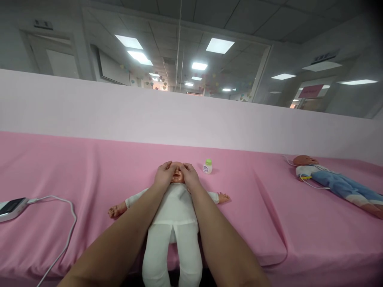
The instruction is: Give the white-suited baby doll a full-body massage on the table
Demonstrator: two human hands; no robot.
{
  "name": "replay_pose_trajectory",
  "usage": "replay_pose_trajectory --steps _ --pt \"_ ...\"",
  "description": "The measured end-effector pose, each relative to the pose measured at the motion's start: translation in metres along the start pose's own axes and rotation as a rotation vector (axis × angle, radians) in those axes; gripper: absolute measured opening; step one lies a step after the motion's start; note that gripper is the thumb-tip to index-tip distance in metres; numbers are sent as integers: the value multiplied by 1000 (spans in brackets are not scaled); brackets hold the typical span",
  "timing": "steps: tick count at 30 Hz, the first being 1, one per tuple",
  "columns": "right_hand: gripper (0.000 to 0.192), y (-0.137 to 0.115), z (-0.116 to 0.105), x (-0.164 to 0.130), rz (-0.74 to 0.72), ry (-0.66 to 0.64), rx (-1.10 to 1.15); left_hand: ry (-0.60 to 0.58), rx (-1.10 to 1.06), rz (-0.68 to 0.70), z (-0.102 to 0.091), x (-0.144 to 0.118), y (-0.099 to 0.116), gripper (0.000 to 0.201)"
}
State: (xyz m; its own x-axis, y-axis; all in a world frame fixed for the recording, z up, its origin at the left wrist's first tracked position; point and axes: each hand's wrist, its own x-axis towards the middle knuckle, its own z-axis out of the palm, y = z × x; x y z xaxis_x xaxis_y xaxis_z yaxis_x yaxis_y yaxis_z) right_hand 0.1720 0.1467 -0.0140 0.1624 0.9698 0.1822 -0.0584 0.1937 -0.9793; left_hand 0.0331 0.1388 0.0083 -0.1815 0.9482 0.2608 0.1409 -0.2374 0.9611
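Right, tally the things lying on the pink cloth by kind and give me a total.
Baby dolls: 2, the white-clothed baby doll whose face both hands touch, and the blue-clothed baby doll at the right.
Small white bottles with green cap: 1
White flat devices with white cable: 1
Total: 4

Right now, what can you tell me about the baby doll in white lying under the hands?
The baby doll in white clothes lies face up on the pink cloth-covered table, arms spread sideways, legs toward the camera and hanging over the table edge. Its skin looks like plastic. The left hand and right hand rest on its face, fingers covering cheeks and eyes.
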Motion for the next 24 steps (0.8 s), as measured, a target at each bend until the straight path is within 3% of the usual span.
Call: replay_pose_trajectory --steps 4,8,13,19,24 --pt "55 -3 1 -5 -27 20 5 -4 -16 9 1 -2 -4 52" --pt "44 -4 2 -5 -28 18 22 2 -43 6 2 1 -10 48" --pt "36 -3 0 -4 41 9 221 23 -166 -56 3 6 -19 44" --pt "41 -3 -1 -8 91 9 414 25 -291 -92 2 4 -19 40" --pt "53 -4 -2 -10 50 -51 396 44 -261 -20 1 -2 -15 47"
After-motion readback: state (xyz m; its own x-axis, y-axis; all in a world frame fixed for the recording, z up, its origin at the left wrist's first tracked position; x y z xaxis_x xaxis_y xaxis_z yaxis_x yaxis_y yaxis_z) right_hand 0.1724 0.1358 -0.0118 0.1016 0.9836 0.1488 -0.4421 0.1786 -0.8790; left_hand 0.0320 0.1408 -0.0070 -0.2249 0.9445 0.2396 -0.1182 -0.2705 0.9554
